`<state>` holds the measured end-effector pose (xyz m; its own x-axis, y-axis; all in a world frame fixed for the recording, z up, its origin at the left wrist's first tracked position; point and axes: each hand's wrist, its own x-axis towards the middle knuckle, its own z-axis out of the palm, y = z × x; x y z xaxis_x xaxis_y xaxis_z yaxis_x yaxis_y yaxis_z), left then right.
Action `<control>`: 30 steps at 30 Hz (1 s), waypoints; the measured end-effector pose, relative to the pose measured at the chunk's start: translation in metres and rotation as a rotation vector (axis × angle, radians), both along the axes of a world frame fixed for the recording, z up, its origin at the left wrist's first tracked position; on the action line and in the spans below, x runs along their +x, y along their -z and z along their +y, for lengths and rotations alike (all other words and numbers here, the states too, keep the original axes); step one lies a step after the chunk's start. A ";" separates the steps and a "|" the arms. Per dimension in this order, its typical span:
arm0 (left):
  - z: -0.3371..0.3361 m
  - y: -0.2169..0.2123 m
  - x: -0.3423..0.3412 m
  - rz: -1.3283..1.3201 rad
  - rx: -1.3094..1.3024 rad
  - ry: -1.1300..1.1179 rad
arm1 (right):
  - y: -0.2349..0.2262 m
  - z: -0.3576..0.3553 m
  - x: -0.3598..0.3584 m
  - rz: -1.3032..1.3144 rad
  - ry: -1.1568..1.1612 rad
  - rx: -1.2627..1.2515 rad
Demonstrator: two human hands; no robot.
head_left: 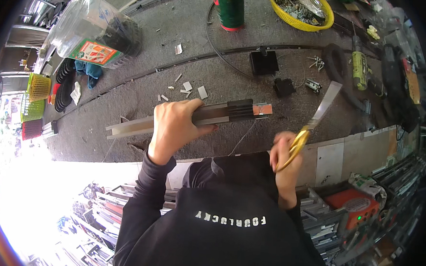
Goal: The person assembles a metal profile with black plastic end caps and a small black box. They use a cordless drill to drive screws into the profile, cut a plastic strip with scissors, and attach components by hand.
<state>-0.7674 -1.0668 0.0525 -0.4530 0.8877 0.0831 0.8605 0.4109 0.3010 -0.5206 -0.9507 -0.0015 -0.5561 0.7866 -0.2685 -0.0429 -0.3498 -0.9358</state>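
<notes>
My left hand (172, 123) is wrapped over a long grey metal channel profile (131, 128) lying roughly crosswise at the near part of the carpeted bench. Toward its right end the profile carries a black ribbed block (240, 110) and a small orange-and-silver tip (262, 109). My right hand (288, 161) grips gold-handled scissors (326, 103) through the handles, blades pointing up and away, apart from the profile. Small white cut pieces (203, 92) lie just beyond my left hand. A thin wire or thread (243, 137) hangs down near the profile's right end.
A black box (264, 63), a smaller black part (284, 88) and loose screws (317, 63) lie beyond my right hand. Farther out are a green-yellow drill (359, 66), a yellow basket of screws (300, 28), a green-red canister (227, 11) and a clear plastic jar (95, 30).
</notes>
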 end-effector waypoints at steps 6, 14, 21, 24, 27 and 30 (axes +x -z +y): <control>0.000 0.003 0.001 0.007 -0.022 0.007 | 0.005 0.012 -0.027 -0.016 -0.215 0.102; 0.015 0.010 0.011 -0.002 -0.018 0.042 | 0.014 0.005 -0.030 -0.062 -0.265 -0.012; 0.013 0.004 0.011 -0.147 -0.096 0.021 | 0.028 0.003 -0.029 -0.039 -0.176 0.028; 0.012 0.009 0.010 -0.153 -0.054 0.053 | 0.028 0.007 -0.027 -0.048 -0.271 -0.024; 0.006 0.017 0.017 -0.104 0.002 0.047 | 0.022 0.014 -0.022 -0.058 -0.257 -0.115; -0.009 0.026 0.038 0.013 0.081 0.051 | 0.015 0.018 -0.010 -0.170 -0.185 0.032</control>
